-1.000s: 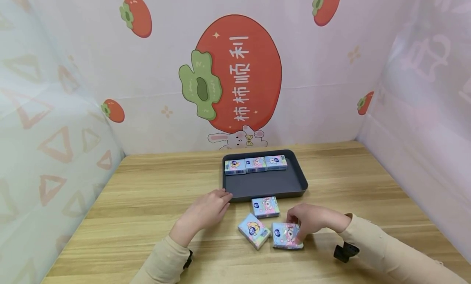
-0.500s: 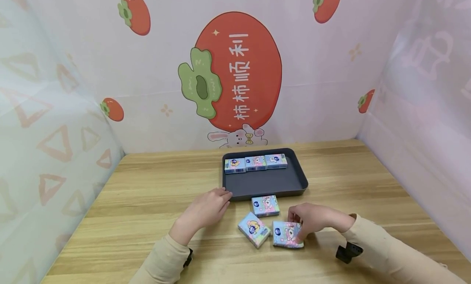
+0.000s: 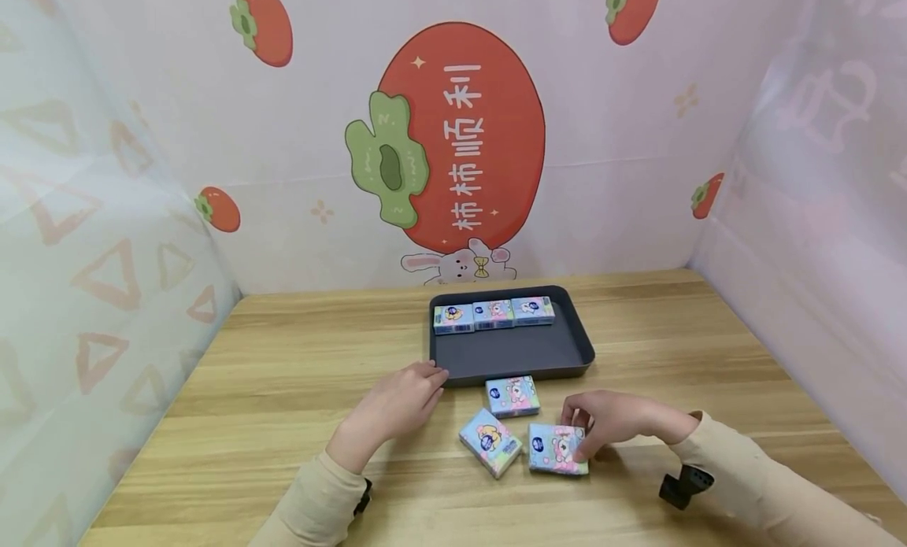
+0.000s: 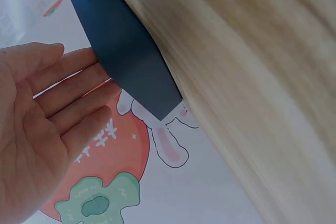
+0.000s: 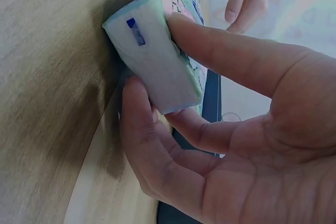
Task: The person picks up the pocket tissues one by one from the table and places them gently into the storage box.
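My right hand pinches the right end of a blue-and-pink tissue pack. In the right wrist view the thumb lies on the printed face of that tissue pack, and the other fingers curl against its far side and lower edge. My left hand touches the front left corner of a dark grey tray with extended fingers, also seen in the left wrist view. Three tissue packs stand in a row along the tray's back wall.
Two more tissue packs lie on the wooden table: one pack just in front of the tray, and one angled pack left of the held one. A printed cloth backdrop rises behind the table.
My right hand has shifted slightly right and away from me, with the pinched tissue pack. The left hand stays at the tray's corner.
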